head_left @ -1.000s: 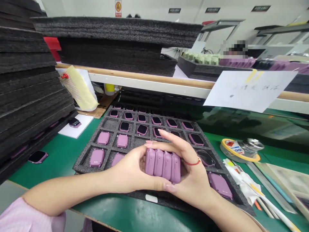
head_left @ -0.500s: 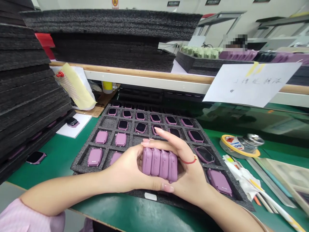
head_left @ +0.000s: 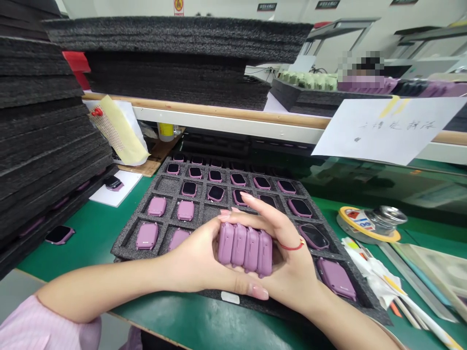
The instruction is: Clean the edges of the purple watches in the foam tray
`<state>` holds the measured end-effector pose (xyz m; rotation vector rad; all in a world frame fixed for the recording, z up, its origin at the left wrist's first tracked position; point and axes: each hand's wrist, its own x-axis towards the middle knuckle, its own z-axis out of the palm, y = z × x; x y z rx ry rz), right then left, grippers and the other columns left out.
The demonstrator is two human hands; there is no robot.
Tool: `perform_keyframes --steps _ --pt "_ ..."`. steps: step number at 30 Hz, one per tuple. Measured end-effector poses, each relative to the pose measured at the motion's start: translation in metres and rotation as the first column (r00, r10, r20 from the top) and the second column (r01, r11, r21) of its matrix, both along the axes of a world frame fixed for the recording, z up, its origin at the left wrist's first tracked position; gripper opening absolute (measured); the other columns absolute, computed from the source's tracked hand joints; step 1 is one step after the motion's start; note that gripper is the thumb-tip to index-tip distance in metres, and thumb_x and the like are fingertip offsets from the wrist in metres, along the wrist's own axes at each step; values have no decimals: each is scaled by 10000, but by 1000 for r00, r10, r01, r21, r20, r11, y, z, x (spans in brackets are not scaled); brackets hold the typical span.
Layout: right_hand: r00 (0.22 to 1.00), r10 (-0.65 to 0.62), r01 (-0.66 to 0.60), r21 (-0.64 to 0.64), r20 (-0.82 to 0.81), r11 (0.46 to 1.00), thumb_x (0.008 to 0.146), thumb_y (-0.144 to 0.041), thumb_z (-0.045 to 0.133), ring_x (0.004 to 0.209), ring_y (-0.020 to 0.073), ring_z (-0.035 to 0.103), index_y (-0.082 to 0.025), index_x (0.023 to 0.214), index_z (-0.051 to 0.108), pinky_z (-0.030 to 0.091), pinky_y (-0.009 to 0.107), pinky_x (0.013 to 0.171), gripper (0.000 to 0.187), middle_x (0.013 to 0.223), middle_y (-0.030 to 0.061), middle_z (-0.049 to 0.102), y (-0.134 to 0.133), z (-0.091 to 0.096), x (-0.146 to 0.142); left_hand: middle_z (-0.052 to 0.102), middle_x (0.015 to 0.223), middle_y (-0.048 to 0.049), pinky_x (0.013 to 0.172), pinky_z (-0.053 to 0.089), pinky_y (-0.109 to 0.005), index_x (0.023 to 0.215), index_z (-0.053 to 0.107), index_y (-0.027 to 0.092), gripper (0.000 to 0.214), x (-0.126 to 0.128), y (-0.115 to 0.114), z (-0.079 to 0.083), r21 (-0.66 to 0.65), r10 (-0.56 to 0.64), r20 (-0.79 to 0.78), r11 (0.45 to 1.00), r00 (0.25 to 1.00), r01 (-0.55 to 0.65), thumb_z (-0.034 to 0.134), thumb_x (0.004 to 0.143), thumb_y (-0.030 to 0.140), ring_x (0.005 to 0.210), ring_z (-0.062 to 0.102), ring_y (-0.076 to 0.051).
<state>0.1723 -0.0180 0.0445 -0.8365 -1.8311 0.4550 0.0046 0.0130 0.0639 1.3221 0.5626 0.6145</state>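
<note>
Both hands meet over the near middle of a black foam tray point(head_left: 166, 185) whose pockets hold several purple watch bodies point(head_left: 186, 210), some face up with dark screens, some back up. My left hand point(head_left: 195, 260) and my right hand point(head_left: 290, 262) together clasp a row of several purple watch bodies point(head_left: 245, 248) stood on edge side by side. The left thumb lies under the row and the right fingers curl over its top. A red thread circles the right thumb's base.
Tall stacks of black foam sheets point(head_left: 44, 121) rise at the left and on the shelf point(head_left: 226, 119) behind. A loose watch body point(head_left: 60, 234) lies on the green mat at left. A tape roll with a metal jar point(head_left: 372, 223), pens and a white paper sign point(head_left: 383, 129) sit to the right.
The hands keep their hold on the row of watch bodies; the left thumb has slid a little further under it. The view has shifted slightly.
</note>
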Motion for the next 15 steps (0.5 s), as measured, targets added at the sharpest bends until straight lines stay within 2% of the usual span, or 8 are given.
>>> perform_keyframes --steps 2,5,7,8,10,12,13,15 --pt "998 26 -29 38 63 999 859 -283 763 1208 280 676 -341 1555 317 564 479 1067 829 1319 67 687 1 -2 0 686 991 -32 892 546 -376 1033 682 170 413 1 3 -1 1 -40 54 999 998 40 870 669 226 973 666 -219" --pt "974 53 -87 147 221 985 918 -237 676 1308 294 602 -339 1595 216 502 545 1115 824 1394 82 640 1 -3 1 727 1068 -50 995 512 -381 1021 708 164 358 0 3 -3 79 -21 35 997 999 18 859 709 254 1061 670 -233" --pt "963 53 -103 177 263 979 869 -362 746 1385 337 519 -340 1596 211 415 606 1166 902 1449 98 588 0 -1 3 737 1137 -55 1029 499 -369 1086 709 174 465 -2 1 -3 185 56 -18 981 998 -52 895 668 261 1109 667 -242" --pt "971 56 -96 164 234 982 818 -464 781 1405 357 489 -341 1590 228 385 621 1180 957 1455 104 576 -1 0 3 742 1149 -52 1022 507 -360 1113 706 181 507 -3 -1 -3 245 93 -40 966 995 -81 905 655 268 1103 674 -239" --pt "994 54 -63 89 95 994 781 -630 734 1403 364 484 -345 1561 304 373 608 1190 935 1455 103 561 -2 2 5 760 1123 -45 972 537 -336 1123 709 187 504 -6 -4 -2 374 139 -65 922 988 -105 900 668 285 1036 704 -223" --pt "996 16 -19 -36 -89 999 902 -656 561 1381 321 514 -335 1502 402 400 552 1183 699 1435 95 570 0 3 7 776 1090 -40 918 560 -309 1108 714 190 437 -8 -7 -3 495 145 -63 863 987 -95 869 713 292 975 728 -205" --pt "986 -10 -10 -122 -167 992 955 -642 470 1361 298 538 -323 1468 436 426 520 1168 605 1415 95 583 2 2 8 780 1091 -41 912 563 -302 1109 712 191 414 -9 -7 -3 544 142 -54 834 988 -90 854 734 292 972 734 -202" --pt "961 -25 -68 -324 -276 944 987 -667 336 1284 274 611 -301 1436 439 498 476 1102 588 1375 106 610 6 0 10 782 1105 -44 935 555 -300 1114 704 193 381 -10 -7 -5 627 133 -26 774 991 -88 831 764 276 1005 735 -203"
